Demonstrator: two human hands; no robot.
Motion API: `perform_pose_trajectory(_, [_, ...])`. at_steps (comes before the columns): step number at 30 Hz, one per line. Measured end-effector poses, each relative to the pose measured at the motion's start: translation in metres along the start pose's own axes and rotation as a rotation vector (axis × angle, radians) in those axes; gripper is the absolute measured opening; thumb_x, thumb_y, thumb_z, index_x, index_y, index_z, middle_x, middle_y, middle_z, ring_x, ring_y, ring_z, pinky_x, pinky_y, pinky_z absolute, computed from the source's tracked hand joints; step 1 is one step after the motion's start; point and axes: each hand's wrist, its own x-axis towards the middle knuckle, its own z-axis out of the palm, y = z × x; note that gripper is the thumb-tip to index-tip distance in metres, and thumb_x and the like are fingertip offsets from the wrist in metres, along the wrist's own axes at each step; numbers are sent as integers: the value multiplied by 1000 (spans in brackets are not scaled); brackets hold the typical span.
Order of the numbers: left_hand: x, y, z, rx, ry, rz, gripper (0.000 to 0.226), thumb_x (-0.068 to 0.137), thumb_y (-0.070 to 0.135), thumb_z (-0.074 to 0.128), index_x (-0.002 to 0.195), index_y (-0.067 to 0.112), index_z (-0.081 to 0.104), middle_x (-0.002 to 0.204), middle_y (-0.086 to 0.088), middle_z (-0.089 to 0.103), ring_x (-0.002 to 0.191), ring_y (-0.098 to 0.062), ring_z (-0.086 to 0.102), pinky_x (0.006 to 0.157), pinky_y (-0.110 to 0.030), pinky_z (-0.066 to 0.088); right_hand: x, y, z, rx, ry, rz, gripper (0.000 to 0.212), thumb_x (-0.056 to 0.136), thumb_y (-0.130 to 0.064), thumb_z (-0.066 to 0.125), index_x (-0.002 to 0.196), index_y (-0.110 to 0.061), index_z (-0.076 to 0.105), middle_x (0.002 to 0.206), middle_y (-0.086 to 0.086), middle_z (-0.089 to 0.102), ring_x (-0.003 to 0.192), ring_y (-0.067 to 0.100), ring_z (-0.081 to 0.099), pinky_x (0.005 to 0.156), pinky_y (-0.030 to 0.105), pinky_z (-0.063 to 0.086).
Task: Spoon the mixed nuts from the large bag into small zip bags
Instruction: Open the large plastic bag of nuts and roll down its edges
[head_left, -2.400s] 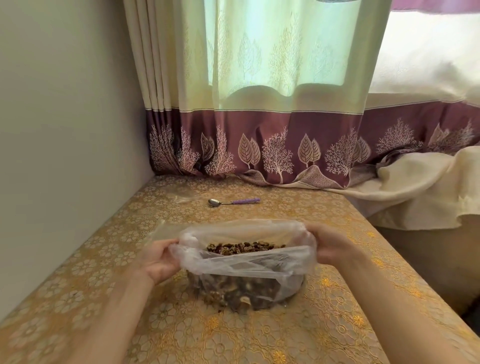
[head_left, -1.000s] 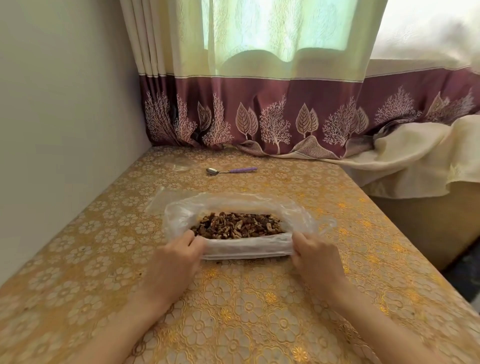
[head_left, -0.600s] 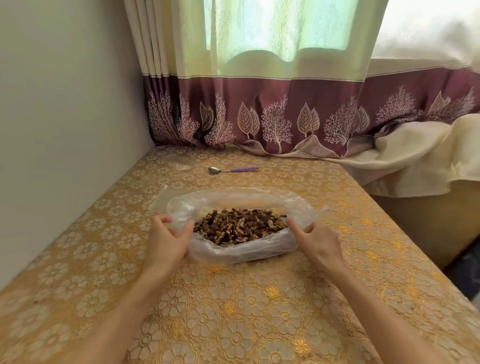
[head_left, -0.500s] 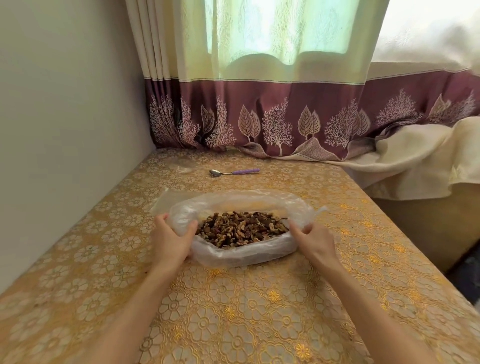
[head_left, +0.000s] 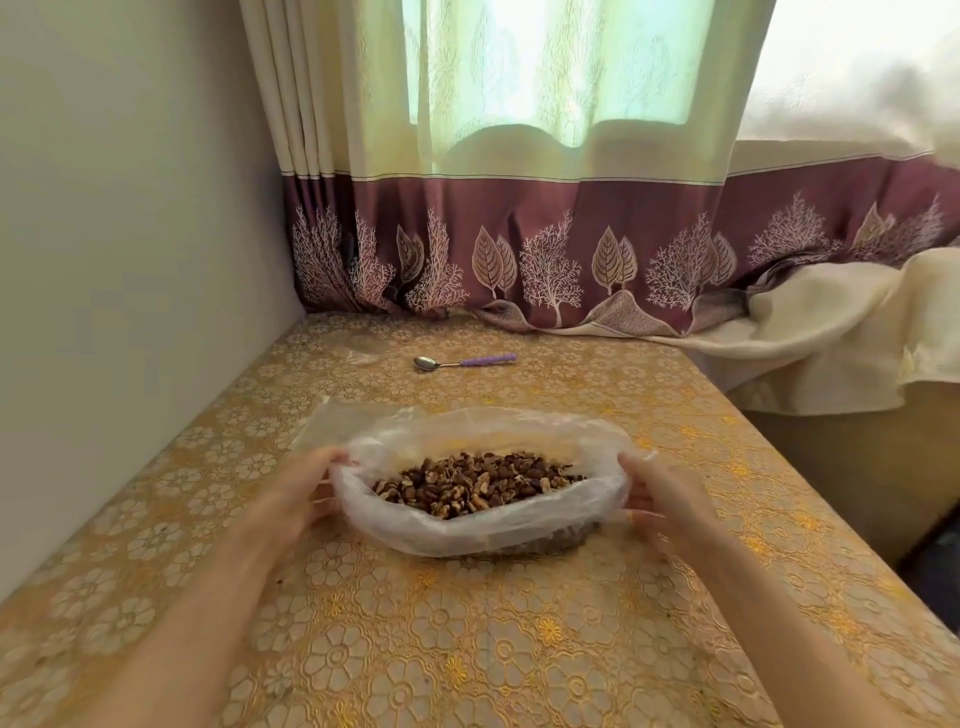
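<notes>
A large bag (head_left: 483, 525) of mixed nuts (head_left: 475, 483) sits open mid-table (head_left: 467, 649), its rolled-down rim gripped at either end by curled fingers of the left hand (head_left: 306, 491) and right hand (head_left: 662, 493). Beyond lie a spoon (head_left: 462, 361), small zip bags (head_left: 363, 349) and a curtain (head_left: 519, 208).

No text, label, brand, number or sign can be read anywhere in this view; the surfaces carry only floral, leaf and tree patterns.
</notes>
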Motion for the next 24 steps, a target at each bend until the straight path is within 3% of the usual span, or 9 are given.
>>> perform_pose_trajectory(4, [2,13,11,472,149,282,33,88,11,55,120,10,50,113,-8,51,95,-19,51,64,-25,42,-6,-16,6,-315,355,-580,23,85,-26,68,93,-11,53,87,7,57,77,21,53,68,35,45])
perform_pose_trajectory(7, [1,21,26,950,336,665,36,88,21,56,123,22,49,117,-3,47,103,-15,47,80,-27,40,-10,-25,25,-536,292,-989,22,85,-11,68,105,-6,61,96,6,57,85,18,55,76,27,46])
perform_pose_trajectory(9, [2,19,37,1162,262,865,28,91,29,52,119,29,53,122,5,49,115,-12,44,99,-35,32,-3,-21,38,-800,176,-1072,33,89,-14,63,120,-7,60,119,11,58,110,24,53,97,35,43])
perform_pose_trajectory(11, [7,14,46,1258,91,910,26,93,31,50,118,35,53,130,9,46,125,-11,39,109,-39,22,7,-15,45,-1046,104,-1008,41,96,-27,52,135,-15,49,141,7,46,131,23,40,109,39,32])
perform_pose_trajectory(13, [17,9,49,1313,-58,842,31,95,30,48,124,38,49,139,10,38,126,-12,39,111,-41,25,17,-13,49,-1180,61,-910,45,99,-35,41,141,-20,40,147,2,41,137,20,33,112,38,24])
perform_pose_trajectory(17, [31,3,45,1292,-204,702,38,97,24,44,132,40,42,138,5,43,110,-13,53,95,-32,47,33,-16,53,-1294,-37,-785,37,101,-34,38,135,-21,47,131,2,58,121,20,52,108,39,32])
perform_pose_trajectory(20, [38,5,45,1201,-256,677,36,96,19,48,127,37,48,128,5,54,112,-14,53,95,-33,47,42,-25,54,-1126,-85,-726,28,100,-21,40,105,-8,64,100,6,69,83,20,63,73,30,49])
perform_pose_trajectory(22, [40,11,47,1066,-309,646,31,95,20,49,125,32,51,124,11,52,109,-7,51,93,-25,44,47,-33,54,-910,-129,-611,27,100,-18,41,96,-5,65,84,-1,64,62,11,53,53,20,40])
perform_pose_trajectory(24, [40,18,49,984,-362,629,28,95,23,49,123,25,52,117,12,52,100,-2,51,81,-14,42,53,-42,54,-756,-180,-475,26,100,-17,44,85,-7,64,69,-3,54,51,8,41,47,17,31])
